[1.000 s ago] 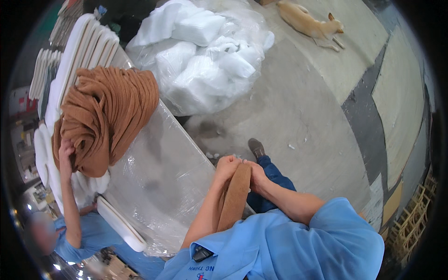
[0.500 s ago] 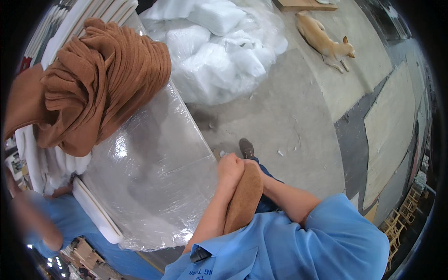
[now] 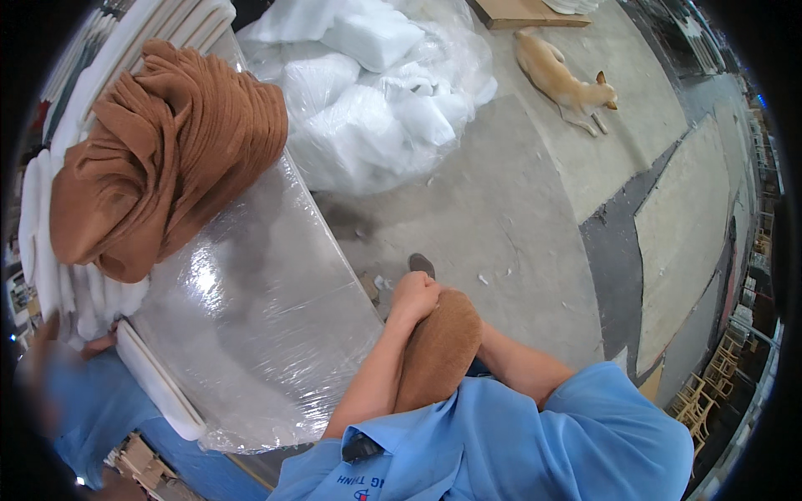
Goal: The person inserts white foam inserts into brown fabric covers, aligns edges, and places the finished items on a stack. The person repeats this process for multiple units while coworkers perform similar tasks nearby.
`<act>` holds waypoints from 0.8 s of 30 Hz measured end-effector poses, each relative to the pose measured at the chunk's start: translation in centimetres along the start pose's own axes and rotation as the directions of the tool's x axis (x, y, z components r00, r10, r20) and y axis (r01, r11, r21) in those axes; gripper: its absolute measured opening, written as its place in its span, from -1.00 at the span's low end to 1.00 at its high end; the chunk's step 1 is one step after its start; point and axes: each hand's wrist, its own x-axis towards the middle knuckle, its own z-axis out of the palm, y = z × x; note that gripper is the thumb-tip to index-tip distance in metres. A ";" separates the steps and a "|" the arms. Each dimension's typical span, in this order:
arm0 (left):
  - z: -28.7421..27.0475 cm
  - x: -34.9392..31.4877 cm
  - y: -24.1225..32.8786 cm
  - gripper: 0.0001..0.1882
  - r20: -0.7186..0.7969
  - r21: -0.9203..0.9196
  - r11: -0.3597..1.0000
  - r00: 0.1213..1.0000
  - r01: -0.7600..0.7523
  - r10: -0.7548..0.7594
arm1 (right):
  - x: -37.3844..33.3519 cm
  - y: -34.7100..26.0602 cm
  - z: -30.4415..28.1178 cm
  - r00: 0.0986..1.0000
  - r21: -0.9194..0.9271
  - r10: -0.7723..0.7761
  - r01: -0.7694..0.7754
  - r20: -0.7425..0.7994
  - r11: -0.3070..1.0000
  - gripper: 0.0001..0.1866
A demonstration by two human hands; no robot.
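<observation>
A brown fabric cushion [image 3: 439,351] stands tilted on edge against my body, between my two forearms. At its far upper edge my left hand [image 3: 416,296] is closed in a fist, gripping the cushion's border. My right forearm [image 3: 526,363] passes behind the cushion from the right, and that hand's fingers are hidden by it. To the left lies a table surface wrapped in clear plastic [image 3: 259,301]. A large heap of brown fabric covers [image 3: 175,154] rests on its far left part.
White padded pieces [image 3: 83,292] are stacked beneath and beside the brown heap. Clear bags of white filling [image 3: 376,100] sit beyond the table. A tan dog [image 3: 560,79] lies on the floor, far right. Another person in a blue shirt [image 3: 113,392] is at the left edge.
The cushion has turned so that more of its broad face shows, and its top has shifted right. My right hand has gone behind it. The whole view has shifted slightly.
</observation>
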 end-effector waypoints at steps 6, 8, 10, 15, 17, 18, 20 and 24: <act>0.6 0.5 -2.8 -0.72 -0.098 -0.025 0.999 0.995 -0.033 0.030 | -0.2 -1.5 1.3 0.995 -0.723 -0.065 0.102 0.079 0.683 -0.69; 1.0 0.4 -3.9 -0.71 -0.131 0.003 1.000 0.991 -0.016 0.016 | 1.4 -1.5 2.2 0.991 -0.825 -0.032 -0.090 -0.130 0.558 -0.70; 1.0 0.3 -4.0 -0.69 -0.156 0.015 1.000 0.988 -0.005 0.008 | 2.8 -1.0 1.2 0.985 -0.906 -0.086 -0.100 -0.148 0.411 -0.72; 0.9 -0.5 -4.3 -0.67 -0.167 0.061 0.997 0.985 -0.040 0.049 | 4.6 2.1 -2.7 0.963 -0.879 -0.257 0.187 0.076 0.438 -0.72; 1.1 -1.0 -5.2 -0.68 -0.248 0.035 0.995 0.963 -0.096 0.102 | 5.1 2.6 -1.5 0.976 -0.651 -0.205 0.110 -0.072 0.751 -0.62; 1.0 -0.9 -5.4 -0.67 -0.274 0.030 0.991 0.952 -0.132 0.135 | 4.7 2.6 -0.4 0.979 -0.442 -0.124 0.039 -0.165 0.896 -0.56; 0.1 -1.2 -6.0 -0.64 -0.122 -0.190 0.981 0.992 -0.041 0.017 | 1.6 1.2 3.0 0.972 -0.301 -0.029 -0.044 -0.234 0.953 -0.48; -2.1 -1.8 -5.2 -0.53 0.199 -0.409 0.883 0.967 0.231 -0.160 | -1.2 0.8 3.8 0.954 0.017 0.019 -0.014 -0.299 1.000 -0.41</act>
